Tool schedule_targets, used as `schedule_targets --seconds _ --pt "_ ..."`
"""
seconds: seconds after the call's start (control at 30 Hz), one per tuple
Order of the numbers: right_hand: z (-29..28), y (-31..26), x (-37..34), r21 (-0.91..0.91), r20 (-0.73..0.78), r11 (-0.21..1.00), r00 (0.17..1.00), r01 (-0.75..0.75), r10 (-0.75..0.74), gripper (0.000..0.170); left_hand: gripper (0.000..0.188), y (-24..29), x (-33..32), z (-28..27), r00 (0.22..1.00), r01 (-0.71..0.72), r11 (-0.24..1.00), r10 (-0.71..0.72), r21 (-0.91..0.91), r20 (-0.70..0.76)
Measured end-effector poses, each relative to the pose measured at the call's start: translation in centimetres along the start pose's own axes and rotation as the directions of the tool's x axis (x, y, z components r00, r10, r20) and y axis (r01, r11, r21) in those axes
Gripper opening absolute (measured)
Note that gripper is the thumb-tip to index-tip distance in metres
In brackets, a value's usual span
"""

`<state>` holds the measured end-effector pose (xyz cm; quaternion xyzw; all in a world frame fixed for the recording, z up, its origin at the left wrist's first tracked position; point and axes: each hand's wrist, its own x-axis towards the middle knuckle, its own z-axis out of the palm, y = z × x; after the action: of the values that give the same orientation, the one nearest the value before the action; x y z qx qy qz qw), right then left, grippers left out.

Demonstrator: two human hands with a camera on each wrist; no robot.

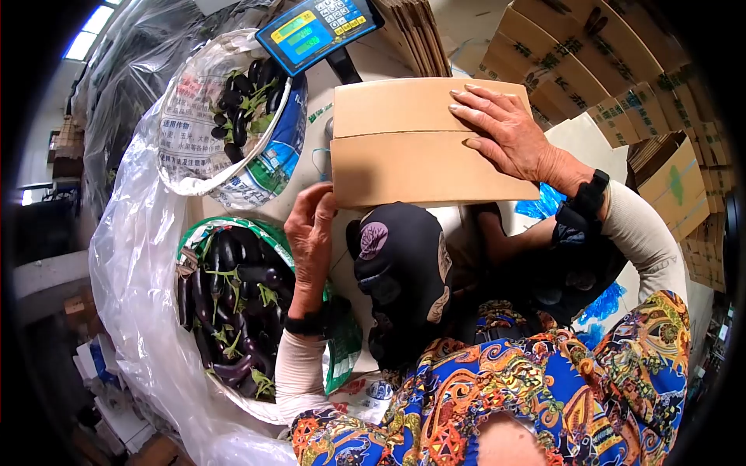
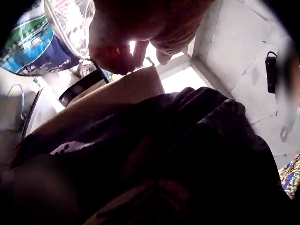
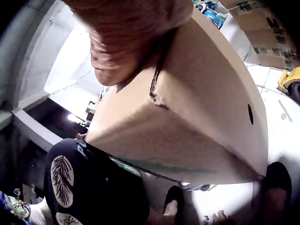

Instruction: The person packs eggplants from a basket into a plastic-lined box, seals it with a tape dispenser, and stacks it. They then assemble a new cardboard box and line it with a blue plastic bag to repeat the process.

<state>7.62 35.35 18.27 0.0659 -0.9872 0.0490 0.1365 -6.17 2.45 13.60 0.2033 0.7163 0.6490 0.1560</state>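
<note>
A brown cardboard box [image 1: 396, 163] with its top flaps folded down stands in front of the person's knees. My right hand [image 1: 505, 132] rests flat on the right part of its top, fingers spread across the seam between the flaps. In the right wrist view, that hand [image 3: 136, 37] lies over the box's upper edge near a slightly frayed corner. My left hand [image 1: 311, 225] is at the near left corner of the box, its fingers loosely bent with the tips right at the edge. The left wrist view shows the left hand [image 2: 140, 28] dark against bright light.
A sack of eggplants [image 1: 241, 311] stands at the left, and another sack [image 1: 194, 132] with fewer lies beyond it. A scale display [image 1: 318, 35] rises behind the box. Flat cartons [image 1: 412, 39] and stacked cardboard [image 1: 559, 54] are at the back and right.
</note>
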Motion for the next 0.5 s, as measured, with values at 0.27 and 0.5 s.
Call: schedule_targets --seconds 0.27,0.5 --pt "-0.1 -0.4 0.1 -0.011 -0.009 1.0 1.0 -0.009 0.009 0.05 0.022 3.0 0.3 -0.4 0.986 -0.076 0.915 0.128 0.397 -0.106" --pt "-0.2 0.1 -0.2 -0.001 0.0 1.0 1.0 0.026 -0.026 0.051 0.02 5.2 1.4 -12.2 0.68 -0.274 0.962 0.175 -0.025 -0.712"
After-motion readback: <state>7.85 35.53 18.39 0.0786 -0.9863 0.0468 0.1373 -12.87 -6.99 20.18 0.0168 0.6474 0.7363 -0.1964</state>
